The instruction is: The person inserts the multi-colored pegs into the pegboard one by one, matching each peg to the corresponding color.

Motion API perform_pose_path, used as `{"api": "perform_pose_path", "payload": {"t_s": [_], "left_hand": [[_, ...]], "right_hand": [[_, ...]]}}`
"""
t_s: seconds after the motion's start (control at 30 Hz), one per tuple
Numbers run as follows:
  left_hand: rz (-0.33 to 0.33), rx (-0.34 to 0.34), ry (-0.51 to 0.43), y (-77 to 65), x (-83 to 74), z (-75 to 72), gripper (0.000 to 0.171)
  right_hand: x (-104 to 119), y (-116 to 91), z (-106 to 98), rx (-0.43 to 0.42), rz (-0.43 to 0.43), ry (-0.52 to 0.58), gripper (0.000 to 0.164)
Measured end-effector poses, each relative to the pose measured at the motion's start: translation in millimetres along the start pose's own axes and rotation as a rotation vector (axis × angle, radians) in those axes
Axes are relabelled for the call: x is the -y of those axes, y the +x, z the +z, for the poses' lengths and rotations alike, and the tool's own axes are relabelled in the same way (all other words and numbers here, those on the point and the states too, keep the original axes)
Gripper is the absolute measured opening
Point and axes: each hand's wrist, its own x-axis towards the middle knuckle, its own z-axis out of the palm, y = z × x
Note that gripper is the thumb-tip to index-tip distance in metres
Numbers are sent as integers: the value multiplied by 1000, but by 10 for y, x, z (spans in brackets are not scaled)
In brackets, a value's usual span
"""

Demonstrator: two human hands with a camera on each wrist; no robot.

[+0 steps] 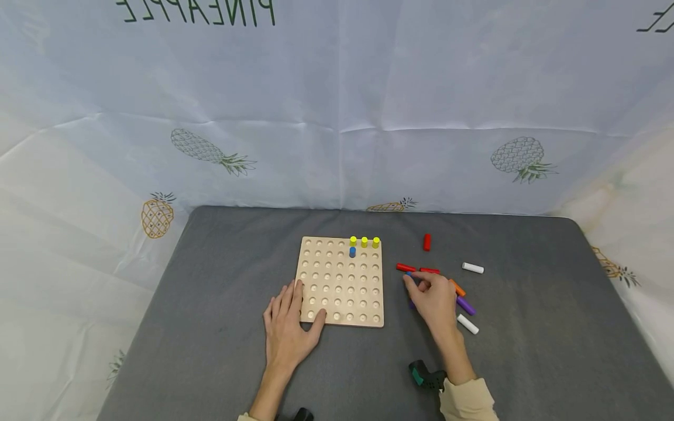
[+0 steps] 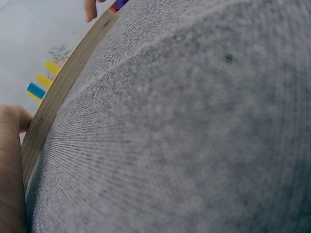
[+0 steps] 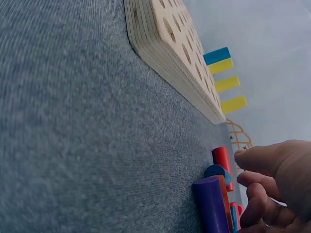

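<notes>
A square wooden pegboard [image 1: 339, 280] lies on the grey tabletop. Three yellow pegs [image 1: 364, 241] stand in its back row towards the right, and one blue peg [image 1: 352, 252] stands in front of the leftmost yellow one. My left hand [image 1: 286, 333] rests at the board's front left corner, fingers along the left side and thumb on the front edge. Right of the board, my right hand [image 1: 434, 298] reaches over loose pegs, thumb and forefinger close to a loose blue peg [image 3: 217, 171]. A purple peg [image 3: 211, 204] and a red peg [image 3: 221, 158] lie beside it.
Around my right hand lie an orange peg [image 1: 457, 287], another purple peg [image 1: 466, 305] and white pegs [image 1: 473, 268]. A red peg [image 1: 427, 242] lies farther back. A black and green device [image 1: 427, 375] is by my right wrist. A pineapple-print sheet [image 1: 337, 164] hangs behind the table.
</notes>
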Motion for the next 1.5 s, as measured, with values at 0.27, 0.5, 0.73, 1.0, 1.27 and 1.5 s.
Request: {"api": "perform_pose_path", "payload": {"t_s": [0.27, 0.5, 0.73, 1.0, 1.27, 1.5], "left_hand": [[2, -2, 5, 2, -3, -5, 83], [1, -1, 5, 4, 1, 2, 83], [-1, 4, 3, -1, 6, 4, 84], [-10, 13, 1, -4, -3, -1, 84], [-5, 7, 9, -3, 0, 2, 84], [-4, 5, 6, -3, -2, -1, 84]], "right_hand": [[-25, 38, 9, 34, 45, -43, 22], [1, 60, 37, 62, 41, -96, 21], [27, 70, 61, 74, 30, -129, 21], [35, 83, 73, 110, -8, -159, 25], [58, 97, 68, 129, 13, -175, 23], [83, 109, 56, 130, 36, -161, 22]]}}
